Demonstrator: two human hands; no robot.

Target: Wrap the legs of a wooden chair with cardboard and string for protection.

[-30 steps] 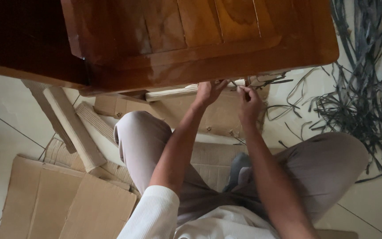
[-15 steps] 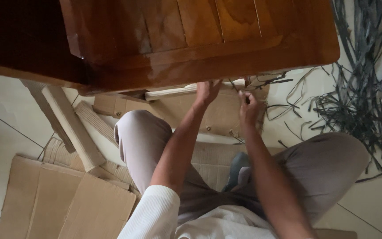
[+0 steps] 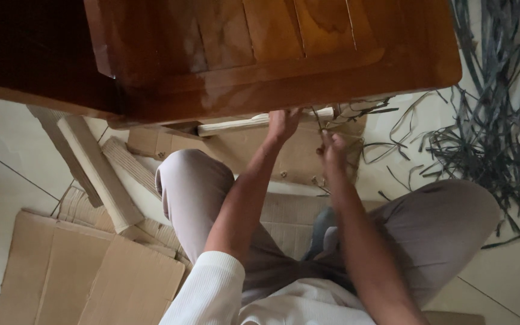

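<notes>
Two bare hands work at the lower edge of one varnished wooden panel (image 3: 272, 54), which fills the top of the view. One pale rail (image 3: 260, 123) runs just under that edge, wrapped in cardboard. One left hand (image 3: 283, 125) rests against the rail with its fingers (image 3: 290, 115) curled up toward the panel's underside; whether they grip the rail or only press on it I cannot tell, since the fingertips are tucked out of sight. One right hand (image 3: 332, 149) sits just beside it, a little lower, with the fingers (image 3: 326, 135) pinched closed on one thin dark strap (image 3: 316, 117) that rises from the fingertips to the rail. The strap is near the rail's right end, between the two hands.

One large tangle of dark straps (image 3: 489, 138) lies on the tiled floor (image 3: 7, 180) to the right, well apart from the hands, with a few loose strands trailing toward the panel's corner. Several flat cardboard sheets (image 3: 91, 277) lie at the lower left, overlapping. Two cardboard corner pieces (image 3: 100, 174) lie tilted beside them, under the panel's left part. One more cardboard sheet (image 3: 296, 156) sits behind the hands. Two knees in grey trousers (image 3: 446, 222) spread to either side of the forearms, and one white sleeve (image 3: 209, 295) covers the left upper arm
</notes>
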